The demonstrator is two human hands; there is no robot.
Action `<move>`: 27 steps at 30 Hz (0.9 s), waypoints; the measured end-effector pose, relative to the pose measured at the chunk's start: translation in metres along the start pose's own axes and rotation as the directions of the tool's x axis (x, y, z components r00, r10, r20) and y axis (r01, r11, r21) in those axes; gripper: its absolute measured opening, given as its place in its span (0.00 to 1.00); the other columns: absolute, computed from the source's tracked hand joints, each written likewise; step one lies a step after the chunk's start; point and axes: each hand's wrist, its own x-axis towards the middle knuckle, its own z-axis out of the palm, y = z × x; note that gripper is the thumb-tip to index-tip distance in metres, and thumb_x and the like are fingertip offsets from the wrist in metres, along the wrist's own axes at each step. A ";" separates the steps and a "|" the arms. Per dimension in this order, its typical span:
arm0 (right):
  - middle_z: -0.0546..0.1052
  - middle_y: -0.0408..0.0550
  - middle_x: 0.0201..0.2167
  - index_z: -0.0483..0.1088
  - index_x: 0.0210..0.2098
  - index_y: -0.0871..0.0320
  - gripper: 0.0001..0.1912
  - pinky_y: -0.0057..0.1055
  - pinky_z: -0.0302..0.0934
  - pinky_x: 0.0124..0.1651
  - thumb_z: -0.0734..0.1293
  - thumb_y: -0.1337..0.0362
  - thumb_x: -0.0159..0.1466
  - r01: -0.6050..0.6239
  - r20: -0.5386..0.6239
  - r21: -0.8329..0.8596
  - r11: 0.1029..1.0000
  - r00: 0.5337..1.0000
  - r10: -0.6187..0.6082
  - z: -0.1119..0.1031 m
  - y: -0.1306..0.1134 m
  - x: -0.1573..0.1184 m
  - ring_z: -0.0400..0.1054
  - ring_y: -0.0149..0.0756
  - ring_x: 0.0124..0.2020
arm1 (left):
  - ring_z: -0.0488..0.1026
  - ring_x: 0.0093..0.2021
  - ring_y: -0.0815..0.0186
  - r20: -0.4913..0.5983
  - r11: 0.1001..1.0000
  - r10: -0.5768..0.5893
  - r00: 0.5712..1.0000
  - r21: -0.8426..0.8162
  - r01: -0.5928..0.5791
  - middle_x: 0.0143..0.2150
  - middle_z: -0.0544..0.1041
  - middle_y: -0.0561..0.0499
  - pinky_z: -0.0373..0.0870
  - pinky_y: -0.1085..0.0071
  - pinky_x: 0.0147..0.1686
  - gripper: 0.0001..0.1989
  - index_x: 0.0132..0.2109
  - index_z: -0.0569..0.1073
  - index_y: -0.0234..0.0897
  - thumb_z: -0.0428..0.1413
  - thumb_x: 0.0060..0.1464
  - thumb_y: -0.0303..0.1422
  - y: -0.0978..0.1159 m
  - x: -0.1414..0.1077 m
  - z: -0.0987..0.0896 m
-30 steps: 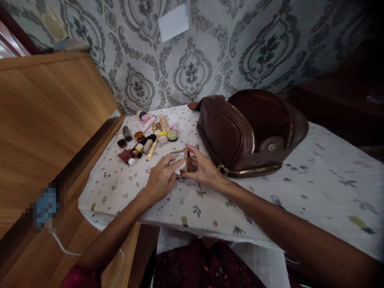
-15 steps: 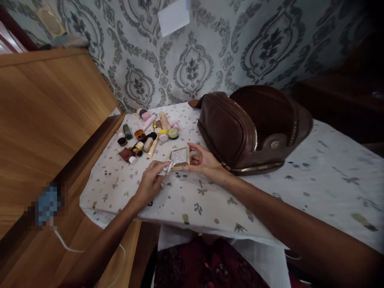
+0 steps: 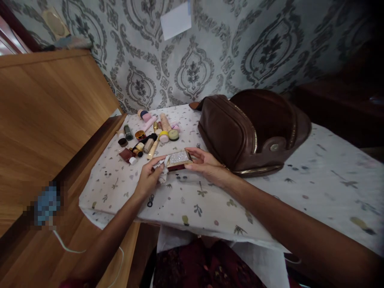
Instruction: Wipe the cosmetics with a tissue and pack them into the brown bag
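Observation:
A flat, gold-edged compact case (image 3: 179, 159) with a glittery silver top is held between my two hands above the table. My right hand (image 3: 207, 164) is closed on its right end, thumb at the front edge and fingers behind. On the other side, my left hand (image 3: 149, 178) pinches a crumpled white wipe (image 3: 163, 171) against the left edge of the case. The case tilts so that its dark reddish front side shows. Part of the wipe is hidden under my left fingers.
Several cosmetics lie behind my left hand, among them a yellow-lidded jar (image 3: 164, 136), a beige tube (image 3: 153, 149) and a dark red pouch (image 3: 127, 155). An unzipped brown leather bag (image 3: 228, 132) stands to the right on the patterned cloth (image 3: 216, 204). A wooden panel (image 3: 54, 96) borders the left.
The compact case has tipped so that its front side now shows. My left hand has shifted slightly left and the wipe has moved to the case's left edge.

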 end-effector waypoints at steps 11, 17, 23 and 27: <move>0.72 0.42 0.40 0.67 0.50 0.52 0.36 0.36 0.67 0.48 0.80 0.57 0.44 0.011 -0.214 0.008 1.000 0.977 -0.009 0.004 -0.004 -0.002 0.71 0.32 0.37 | 0.72 0.53 0.60 -0.107 0.930 0.302 0.947 0.251 -0.269 0.52 0.77 0.44 0.69 0.67 0.50 0.17 0.55 0.75 0.36 0.53 0.62 0.37 0.015 -0.002 0.021; 0.70 0.44 0.43 0.69 0.53 0.53 0.38 0.36 0.68 0.50 0.79 0.65 0.42 0.027 -0.067 -0.040 0.999 0.997 -0.030 0.002 -0.003 -0.002 0.73 0.34 0.41 | 0.72 0.50 0.60 -0.119 0.915 0.309 0.943 0.309 -0.261 0.52 0.75 0.43 0.71 0.68 0.44 0.17 0.55 0.75 0.37 0.52 0.63 0.36 0.011 0.003 0.017; 0.69 0.44 0.38 0.75 0.46 0.53 0.23 0.35 0.69 0.41 0.74 0.67 0.50 0.238 -0.089 -0.348 0.907 0.955 -0.285 -0.005 0.002 -0.002 0.70 0.34 0.36 | 0.72 0.41 0.63 -0.073 0.862 0.362 0.929 0.406 -0.304 0.44 0.74 0.45 0.69 0.71 0.37 0.16 0.54 0.75 0.36 0.52 0.62 0.32 0.005 0.004 0.015; 0.67 0.44 0.32 0.78 0.43 0.53 0.17 0.31 0.66 0.35 0.74 0.67 0.53 0.322 -0.040 -0.591 0.740 0.904 -0.425 -0.002 -0.001 -0.007 0.66 0.34 0.32 | 0.71 0.42 0.63 -0.034 0.850 0.348 0.937 0.434 -0.300 0.43 0.74 0.45 0.69 0.70 0.38 0.17 0.55 0.75 0.36 0.51 0.62 0.31 0.006 0.001 0.017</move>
